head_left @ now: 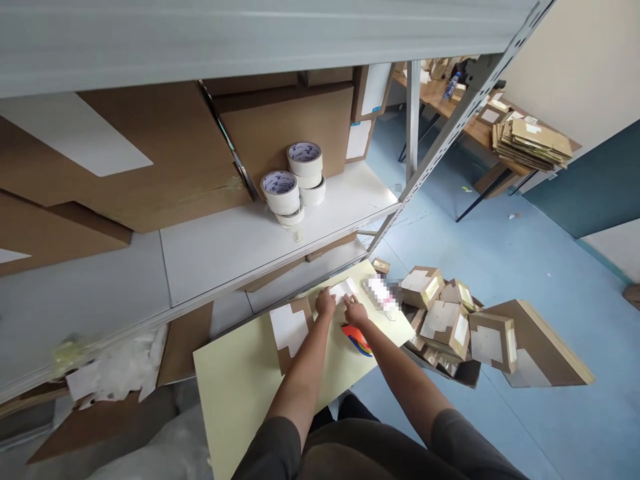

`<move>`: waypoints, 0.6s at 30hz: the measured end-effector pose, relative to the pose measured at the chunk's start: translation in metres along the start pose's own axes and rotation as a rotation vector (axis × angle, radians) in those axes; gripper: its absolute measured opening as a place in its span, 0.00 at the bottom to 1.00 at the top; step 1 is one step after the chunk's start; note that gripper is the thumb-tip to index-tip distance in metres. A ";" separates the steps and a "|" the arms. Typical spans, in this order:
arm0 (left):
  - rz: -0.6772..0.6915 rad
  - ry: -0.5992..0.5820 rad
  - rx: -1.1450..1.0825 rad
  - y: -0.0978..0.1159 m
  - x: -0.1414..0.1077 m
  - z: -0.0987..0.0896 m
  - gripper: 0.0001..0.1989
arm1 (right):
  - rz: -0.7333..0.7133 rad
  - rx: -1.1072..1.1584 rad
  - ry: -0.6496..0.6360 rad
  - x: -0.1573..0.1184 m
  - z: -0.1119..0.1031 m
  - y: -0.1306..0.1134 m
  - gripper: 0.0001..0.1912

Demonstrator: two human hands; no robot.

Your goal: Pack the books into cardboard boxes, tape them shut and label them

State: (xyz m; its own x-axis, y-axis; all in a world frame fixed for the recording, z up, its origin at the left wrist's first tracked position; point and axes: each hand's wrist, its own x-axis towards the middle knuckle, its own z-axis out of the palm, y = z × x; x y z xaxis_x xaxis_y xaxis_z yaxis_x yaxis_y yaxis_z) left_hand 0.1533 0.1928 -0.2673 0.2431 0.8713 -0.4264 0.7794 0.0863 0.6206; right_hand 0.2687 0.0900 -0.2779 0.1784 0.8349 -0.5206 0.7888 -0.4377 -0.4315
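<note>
A small white item (343, 289), like a folded paper or flat packet, lies on the pale yellow table (230, 373). My left hand (326, 302) touches its left side, the fingers bent together. On its lower right edge rests my right hand (355, 309), with the index and middle fingers stretched apart. Just below the right hand is an orange, yellow and blue object (358, 339), partly hidden by the forearm. Left of my left forearm lies a flat cardboard piece with white labels (290, 327). A blurred white and pink item (381, 293) lies at the table's right end.
Ahead, a grey metal shelf (200, 267) holds stacked tape rolls (281, 193) and large cartons (295, 127). To the right, a bin is heaped with small boxes (443, 323), beside a flat carton (545, 347) on the blue floor. A wooden table (480, 130) stands farther back.
</note>
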 end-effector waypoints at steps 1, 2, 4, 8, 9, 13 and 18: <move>0.004 0.013 0.018 0.001 -0.002 -0.001 0.20 | -0.005 0.009 -0.005 -0.001 -0.003 0.000 0.42; 0.009 0.027 0.038 0.002 -0.005 -0.002 0.19 | -0.010 0.019 -0.005 -0.003 -0.006 0.000 0.41; 0.028 0.071 0.078 0.006 -0.013 -0.005 0.17 | -0.014 0.054 0.030 -0.009 -0.013 0.001 0.40; 0.109 0.163 0.119 0.019 -0.031 -0.019 0.10 | -0.036 0.131 0.205 -0.026 -0.027 -0.002 0.37; 0.129 0.170 0.112 0.023 -0.035 -0.024 0.09 | -0.067 0.137 0.231 -0.030 -0.030 -0.004 0.40; 0.220 -0.004 -0.021 0.038 -0.048 -0.049 0.15 | -0.192 0.154 0.285 -0.047 -0.039 -0.022 0.48; 0.320 -0.161 -0.253 0.045 -0.053 -0.077 0.26 | -0.148 0.416 0.404 -0.059 -0.056 -0.035 0.23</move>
State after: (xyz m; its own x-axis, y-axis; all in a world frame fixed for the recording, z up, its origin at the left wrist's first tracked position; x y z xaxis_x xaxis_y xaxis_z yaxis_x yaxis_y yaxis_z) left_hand 0.1310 0.1882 -0.1662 0.5519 0.7886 -0.2709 0.4887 -0.0426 0.8714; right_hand 0.2633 0.0747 -0.1901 0.3581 0.9220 -0.1470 0.5399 -0.3330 -0.7731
